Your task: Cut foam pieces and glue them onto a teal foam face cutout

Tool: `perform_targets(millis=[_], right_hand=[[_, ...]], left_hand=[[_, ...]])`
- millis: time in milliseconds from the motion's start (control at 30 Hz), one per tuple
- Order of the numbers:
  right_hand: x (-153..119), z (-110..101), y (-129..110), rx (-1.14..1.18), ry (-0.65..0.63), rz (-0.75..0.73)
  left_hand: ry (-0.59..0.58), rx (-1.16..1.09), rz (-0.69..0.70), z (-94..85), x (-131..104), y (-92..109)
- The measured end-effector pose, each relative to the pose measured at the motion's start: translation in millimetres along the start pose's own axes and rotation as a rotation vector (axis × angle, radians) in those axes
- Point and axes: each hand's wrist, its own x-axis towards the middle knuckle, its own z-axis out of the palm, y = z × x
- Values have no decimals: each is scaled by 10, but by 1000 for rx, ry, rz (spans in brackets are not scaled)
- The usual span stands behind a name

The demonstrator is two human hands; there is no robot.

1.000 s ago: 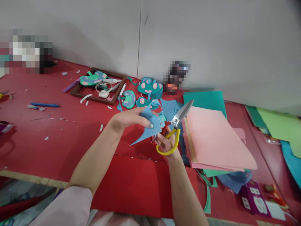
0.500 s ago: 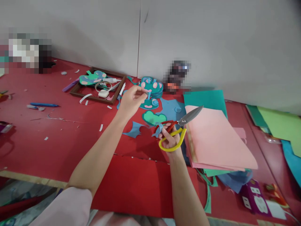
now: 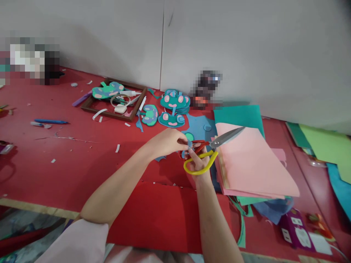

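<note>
My right hand [image 3: 199, 163] is closed around scissors [image 3: 215, 143] with one yellow and one red handle, their blades pointing to the upper right and together. My left hand [image 3: 171, 141] has come against its fingers, with thumb and finger pinching a small blue cut piece [image 3: 189, 144]. Part of that piece is hidden by the fingers. Behind the hands lie a green cloud-shaped cutout [image 3: 189, 137], mostly covered, and a blue sheet [image 3: 200, 124] with cut edges. Farther back, teal frog-face cutouts [image 3: 175, 100] with pink spots are stacked.
A brown frame [image 3: 109, 114] holds tape, a white lump and tools. Pink sheets [image 3: 255, 160] are piled on the right, beside a purple box [image 3: 296, 230]. A red sheet [image 3: 156, 219] lies near the front edge. Blue pens [image 3: 51, 121] and white scraps are at left.
My left hand has moved down and right, from above the frog cutouts to my right hand. The scissors have shifted slightly right, still in my right hand.
</note>
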Motion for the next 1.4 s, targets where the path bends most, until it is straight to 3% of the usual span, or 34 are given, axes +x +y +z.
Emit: perform_targets(millis=[100, 300, 433, 700, 867, 1100, 1400], right_hand=[[-4, 6, 26, -3, -16, 3], [-32, 27, 14, -24, -87, 38], [-11, 39, -6, 33, -121, 85], [-31, -67, 38, 17, -411, 231], [-69, -157, 76, -176, -436, 232], [-77, -227, 51, -256, -505, 280], [-94, -235, 44, -347, -543, 260]], left_hand=[[-47, 24, -17, 6, 35, 36], [-3, -65, -19, -33, 76, 40], [22, -168, -67, -149, 80, 10], [173, -94, -56, -414, 37, -135], [203, -88, -105, -468, 19, -132], [250, -78, -126, -526, 19, -84], [195, -110, -88, -460, 45, -153]])
